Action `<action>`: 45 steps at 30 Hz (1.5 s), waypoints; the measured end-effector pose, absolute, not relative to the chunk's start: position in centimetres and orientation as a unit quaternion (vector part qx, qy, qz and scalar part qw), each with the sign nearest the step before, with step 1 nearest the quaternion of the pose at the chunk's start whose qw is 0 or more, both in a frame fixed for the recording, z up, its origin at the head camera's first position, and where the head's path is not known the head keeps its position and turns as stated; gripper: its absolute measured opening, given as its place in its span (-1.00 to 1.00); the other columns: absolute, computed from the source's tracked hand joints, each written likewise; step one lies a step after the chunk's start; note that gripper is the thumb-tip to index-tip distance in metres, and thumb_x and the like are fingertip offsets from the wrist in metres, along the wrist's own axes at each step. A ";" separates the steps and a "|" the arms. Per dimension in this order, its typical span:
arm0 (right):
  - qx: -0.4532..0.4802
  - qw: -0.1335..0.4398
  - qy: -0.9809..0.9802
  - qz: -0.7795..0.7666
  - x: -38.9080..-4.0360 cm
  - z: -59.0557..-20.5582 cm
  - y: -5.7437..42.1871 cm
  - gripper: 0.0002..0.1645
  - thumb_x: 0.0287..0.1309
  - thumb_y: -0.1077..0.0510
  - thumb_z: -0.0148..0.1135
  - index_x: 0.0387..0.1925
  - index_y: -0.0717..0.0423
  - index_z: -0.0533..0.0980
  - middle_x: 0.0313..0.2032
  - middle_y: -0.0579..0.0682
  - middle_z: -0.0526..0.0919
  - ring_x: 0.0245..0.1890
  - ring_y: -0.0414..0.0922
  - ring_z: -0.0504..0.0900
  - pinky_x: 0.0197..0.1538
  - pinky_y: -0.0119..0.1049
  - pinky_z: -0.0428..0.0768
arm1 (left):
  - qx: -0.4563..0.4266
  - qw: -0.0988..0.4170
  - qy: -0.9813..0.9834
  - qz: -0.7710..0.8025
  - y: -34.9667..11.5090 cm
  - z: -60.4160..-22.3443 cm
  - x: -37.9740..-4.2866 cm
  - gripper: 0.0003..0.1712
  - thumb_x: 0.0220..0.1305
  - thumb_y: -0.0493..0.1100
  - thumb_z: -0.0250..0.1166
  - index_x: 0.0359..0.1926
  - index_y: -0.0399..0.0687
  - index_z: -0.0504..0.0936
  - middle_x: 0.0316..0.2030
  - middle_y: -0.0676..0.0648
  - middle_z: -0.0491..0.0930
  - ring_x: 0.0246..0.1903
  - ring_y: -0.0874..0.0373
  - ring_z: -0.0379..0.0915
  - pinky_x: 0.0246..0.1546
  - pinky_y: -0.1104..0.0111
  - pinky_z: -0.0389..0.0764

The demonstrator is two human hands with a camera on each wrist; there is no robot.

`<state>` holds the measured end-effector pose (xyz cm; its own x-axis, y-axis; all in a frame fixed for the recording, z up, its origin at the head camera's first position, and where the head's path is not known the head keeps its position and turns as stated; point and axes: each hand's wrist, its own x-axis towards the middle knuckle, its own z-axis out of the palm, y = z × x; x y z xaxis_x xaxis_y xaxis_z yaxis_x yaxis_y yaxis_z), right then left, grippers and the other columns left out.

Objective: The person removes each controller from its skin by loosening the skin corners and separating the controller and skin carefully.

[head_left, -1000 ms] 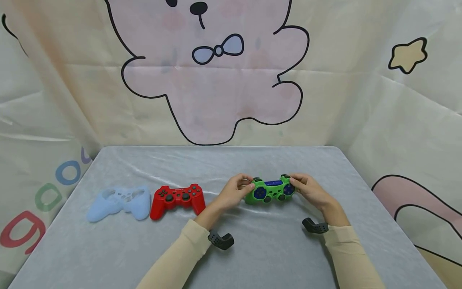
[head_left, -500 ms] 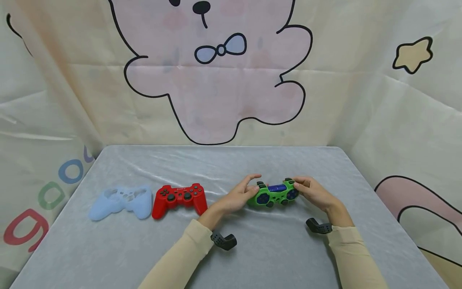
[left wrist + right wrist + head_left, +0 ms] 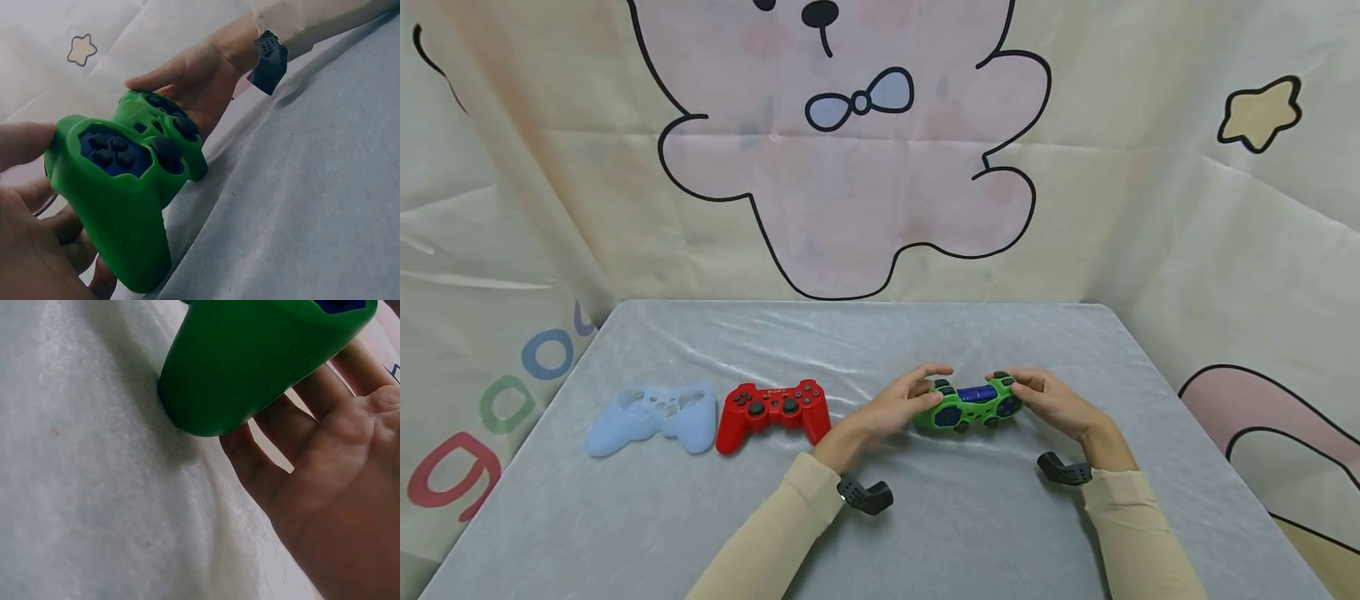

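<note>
Since a second ago, the bright green, rubbery-looking game controller with dark blue panels (image 3: 977, 408) has shifted slightly nearer the wearer. Head view: left hand (image 3: 891, 408) and right hand (image 3: 1060, 406) hold its ends, right of a red plastic controller (image 3: 773, 408). Left wrist view: the left hand pinches one end. Right wrist view: right fingers support the other (thumb hidden). Inspecting or adjusting seems underway; next probably calls for steady support.
</note>
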<state>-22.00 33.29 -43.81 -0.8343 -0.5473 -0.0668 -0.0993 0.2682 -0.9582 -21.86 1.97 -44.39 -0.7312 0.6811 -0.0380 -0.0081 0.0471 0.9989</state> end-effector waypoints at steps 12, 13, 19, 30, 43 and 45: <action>-0.214 0.198 0.773 -0.563 -22.0 -43.7 33.0 -0.47 0.59 0.12 -0.15 0.34 0.43 0.37 0.22 -0.23 0.62 0.19 -0.38 0.53 0.21 -0.57 0.42 | 0.237 0.283 0.690 0.622 2.5 -44.0 -22.2 -0.46 0.63 0.04 -0.11 0.40 -0.13 0.44 0.22 -0.17 0.57 0.08 0.21 0.45 0.34 0.21 0.37; -0.217 0.198 0.773 -0.562 -22.1 -43.7 33.1 -0.48 0.59 0.13 -0.15 0.34 0.43 0.37 0.23 -0.20 0.62 0.19 -0.38 0.53 0.21 -0.56 0.43 | 0.243 0.284 0.694 0.616 2.4 -44.0 -22.2 -0.47 0.63 0.05 -0.11 0.38 -0.13 0.46 0.18 -0.16 0.59 0.06 0.22 0.45 0.31 0.23 0.38; -0.239 0.207 0.768 -0.556 -22.1 -43.8 33.2 -0.49 0.59 0.17 -0.16 0.33 0.46 0.36 0.29 -0.08 0.59 0.23 -0.39 0.51 0.22 -0.55 0.43 | 0.270 0.284 0.714 0.581 1.9 -43.8 -22.4 -0.60 0.60 0.04 -0.02 0.14 -0.14 0.51 -0.04 -0.09 0.58 -0.03 0.20 0.40 0.12 0.31 0.41; -0.256 0.223 0.761 -0.553 -21.9 -43.6 33.1 -0.50 0.58 0.19 -0.14 0.31 0.51 0.35 0.19 -0.25 0.64 0.15 -0.34 0.57 0.20 -0.50 0.49 | 0.232 0.333 0.630 0.663 2.0 -44.1 -22.2 -0.91 0.51 -0.16 0.12 -0.09 -0.07 0.42 -0.11 0.03 0.57 -0.14 0.28 0.47 -0.05 0.47 0.44; -0.263 0.218 0.766 -0.545 -21.9 -43.7 33.1 -0.50 0.58 0.17 -0.13 0.31 0.45 0.38 0.11 -0.25 0.67 0.12 -0.34 0.58 0.19 -0.50 0.50 | 0.186 0.302 0.578 0.735 2.8 -44.0 -21.6 -0.78 0.42 -0.34 0.12 -0.37 0.04 0.47 0.39 -0.39 0.31 0.27 0.08 0.32 0.16 0.44 0.36; -0.253 0.211 0.773 -0.542 -22.0 -43.7 33.0 -0.49 0.58 0.15 -0.13 0.32 0.45 0.37 0.11 -0.28 0.67 0.13 -0.36 0.57 0.19 -0.52 0.47 | 0.180 0.272 0.590 0.738 2.9 -43.9 -21.6 -0.72 0.40 -0.35 0.17 -0.43 0.07 0.42 0.40 -0.40 0.30 0.35 -0.01 0.25 0.27 0.33 0.30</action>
<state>-21.96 33.00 -43.69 -0.7833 -0.6195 -0.0520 -0.1627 0.2849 -0.9446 -21.63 2.94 -43.87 -0.7869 0.6146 -0.0556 -0.1898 -0.1553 0.9695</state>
